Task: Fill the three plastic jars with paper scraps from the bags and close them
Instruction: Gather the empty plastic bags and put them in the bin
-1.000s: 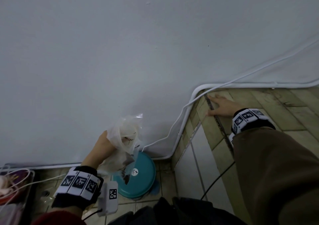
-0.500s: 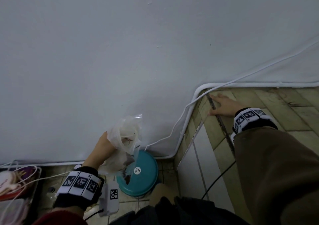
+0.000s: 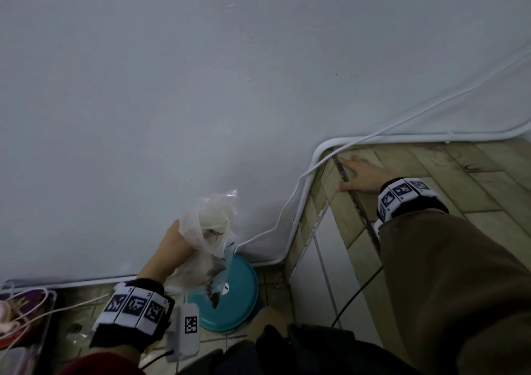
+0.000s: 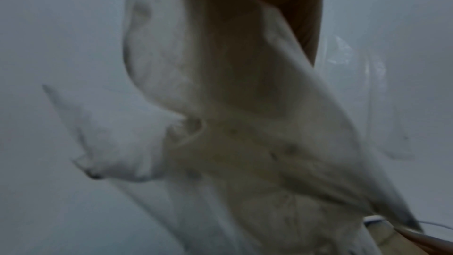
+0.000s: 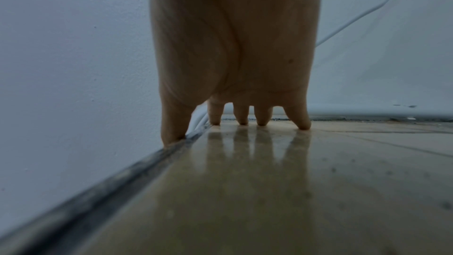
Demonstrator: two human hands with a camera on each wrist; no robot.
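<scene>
My left hand grips a clear plastic bag holding pale paper scraps, raised above the floor near the white wall. The bag fills the left wrist view, blurred, so the fingers are hidden there. My right hand lies flat with straight spread fingers on the tiled ledge at the right. In the right wrist view its fingertips press on the glossy tile beside the wall. No jar is in view.
A teal round lid or stool top sits on the floor below the bag. White cables run along the wall and ledge edge. A clear box with pink and purple things stands at the lower left.
The view has shifted slightly. My left hand still holds the bag in about the same place, and my right hand stays flat on the ledge.
</scene>
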